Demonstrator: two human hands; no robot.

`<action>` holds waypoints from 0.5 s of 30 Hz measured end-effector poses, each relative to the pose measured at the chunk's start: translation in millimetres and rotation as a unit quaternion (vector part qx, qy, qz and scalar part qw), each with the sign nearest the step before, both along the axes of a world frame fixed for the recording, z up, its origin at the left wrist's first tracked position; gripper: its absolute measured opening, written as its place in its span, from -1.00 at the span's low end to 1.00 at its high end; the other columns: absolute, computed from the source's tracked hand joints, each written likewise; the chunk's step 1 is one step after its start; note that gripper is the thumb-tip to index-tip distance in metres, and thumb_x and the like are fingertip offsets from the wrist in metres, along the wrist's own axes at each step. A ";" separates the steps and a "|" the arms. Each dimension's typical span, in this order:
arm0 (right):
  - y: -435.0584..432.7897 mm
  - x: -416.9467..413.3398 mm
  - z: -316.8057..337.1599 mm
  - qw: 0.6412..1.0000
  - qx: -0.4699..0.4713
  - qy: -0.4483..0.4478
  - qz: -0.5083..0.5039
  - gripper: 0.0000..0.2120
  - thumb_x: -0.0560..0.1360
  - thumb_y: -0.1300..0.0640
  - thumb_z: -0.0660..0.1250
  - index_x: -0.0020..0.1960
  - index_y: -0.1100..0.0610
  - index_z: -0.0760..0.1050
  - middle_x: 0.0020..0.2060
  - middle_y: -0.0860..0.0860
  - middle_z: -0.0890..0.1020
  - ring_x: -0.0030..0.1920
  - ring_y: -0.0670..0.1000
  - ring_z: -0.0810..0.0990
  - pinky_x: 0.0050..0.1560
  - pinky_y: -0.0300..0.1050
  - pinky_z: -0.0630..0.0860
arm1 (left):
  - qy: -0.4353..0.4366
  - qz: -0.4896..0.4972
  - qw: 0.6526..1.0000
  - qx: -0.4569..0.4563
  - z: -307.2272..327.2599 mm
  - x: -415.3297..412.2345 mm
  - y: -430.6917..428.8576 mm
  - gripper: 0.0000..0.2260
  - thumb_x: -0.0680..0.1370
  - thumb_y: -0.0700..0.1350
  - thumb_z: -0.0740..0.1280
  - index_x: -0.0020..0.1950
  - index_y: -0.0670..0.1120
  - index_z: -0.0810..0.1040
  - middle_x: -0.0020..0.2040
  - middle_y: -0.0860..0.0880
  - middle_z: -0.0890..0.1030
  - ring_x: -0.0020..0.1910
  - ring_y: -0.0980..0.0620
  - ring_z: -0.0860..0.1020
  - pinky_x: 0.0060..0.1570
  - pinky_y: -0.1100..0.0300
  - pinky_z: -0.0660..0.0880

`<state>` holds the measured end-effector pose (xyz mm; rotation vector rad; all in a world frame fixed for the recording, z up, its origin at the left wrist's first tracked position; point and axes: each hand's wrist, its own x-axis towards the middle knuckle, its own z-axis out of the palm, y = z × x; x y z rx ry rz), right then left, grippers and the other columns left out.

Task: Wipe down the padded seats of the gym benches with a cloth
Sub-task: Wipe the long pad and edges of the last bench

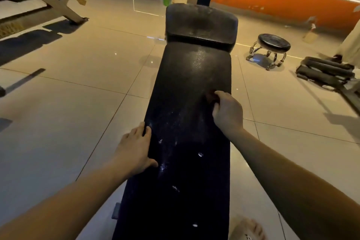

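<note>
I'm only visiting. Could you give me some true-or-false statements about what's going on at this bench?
1. The left hand rests on the left edge of the long bench pad. True.
2. The right hand lies flat, spread out. False: its fingers curl round a small dark bundle, apparently the cloth.
3. A round stool stands on the floor to the right of the bench. True.
4. The far wall is blue. False: it is orange.
5. The pad is spotless. False: pale specks and smears show on it.
</note>
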<state>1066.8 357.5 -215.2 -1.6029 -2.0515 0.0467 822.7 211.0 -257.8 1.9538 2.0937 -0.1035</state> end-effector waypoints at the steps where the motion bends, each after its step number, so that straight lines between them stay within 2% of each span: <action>1: 11.2 -6.4 3.4 1.000 0.003 0.023 -0.012 -0.66 0.60 0.22 0.30 0.37 0.11 0.53 0.20 0.06 0.65 0.16 0.13 0.62 0.22 0.02 0.53 | -0.006 -0.004 1.000 0.004 -2.4 -2.3 0.1 0.11 0.41 0.39 0.42 0.66 -0.12 -0.13 0.66 -0.15 -0.16 0.63 -0.14 0.00 0.58 -0.03 0.08; 4: 21.1 -29.3 0.4 0.997 0.016 0.061 -0.045 -0.69 0.58 0.25 0.30 0.30 0.13 0.56 0.14 0.06 0.66 0.14 0.13 0.62 0.21 0.01 0.53 | -0.018 -0.010 1.000 0.013 -8.3 -7.5 -0.8 0.12 0.40 0.41 0.41 0.67 -0.09 -0.14 0.66 -0.12 -0.18 0.63 -0.13 -0.01 0.57 -0.03 0.06; 6: 0.2 -46.8 -18.4 0.998 0.025 0.047 -0.021 -0.71 0.56 0.28 0.30 0.27 0.14 0.57 0.13 0.06 0.66 0.15 0.10 0.63 0.23 0.02 0.56 | -0.031 -0.012 0.999 0.014 -10.9 -11.4 -2.5 0.12 0.40 0.42 0.40 0.67 -0.07 -0.16 0.66 -0.11 -0.21 0.63 -0.12 -0.02 0.57 -0.02 0.05; 9: -56.3 -69.7 -51.8 0.988 0.027 -0.033 0.146 -0.63 0.49 0.35 0.34 0.27 0.18 0.59 0.30 0.14 0.61 0.30 0.13 0.59 0.34 0.05 0.53 | -0.055 -0.008 0.998 0.023 -13.0 -13.5 -3.9 0.13 0.39 0.41 0.41 0.67 -0.06 -0.17 0.66 -0.08 -0.22 0.63 -0.10 0.00 0.57 0.01 0.07; 11: -68.1 -68.2 -59.7 0.965 0.043 -0.090 0.244 -0.59 0.43 0.36 0.42 0.27 0.20 0.59 0.32 0.17 0.60 0.29 0.16 0.60 0.29 0.05 0.57 | -0.058 -0.007 0.998 0.030 -11.8 -12.1 -4.1 0.13 0.39 0.41 0.41 0.67 -0.05 -0.18 0.66 -0.07 -0.21 0.63 -0.08 0.00 0.59 0.02 0.09; 13: -45.5 -55.6 -49.5 0.957 0.072 -0.117 0.257 -0.56 0.38 0.39 0.46 0.25 0.23 0.60 0.26 0.19 0.64 0.19 0.17 0.66 0.16 0.05 0.63 | -0.061 -0.005 0.998 0.033 -10.8 -11.1 -3.2 0.13 0.39 0.41 0.42 0.67 -0.05 -0.17 0.66 -0.08 -0.21 0.63 -0.08 0.00 0.59 0.02 0.08; 15: -23.1 -41.8 -35.4 0.970 0.068 -0.111 0.203 -0.60 0.42 0.38 0.42 0.26 0.24 0.60 0.18 0.17 0.67 0.13 0.18 0.68 0.12 0.06 0.64 | -0.060 -0.006 0.998 0.035 -10.1 -10.5 -0.9 0.14 0.38 0.41 0.43 0.67 -0.06 -0.15 0.66 -0.09 -0.19 0.63 -0.10 0.01 0.59 0.01 0.08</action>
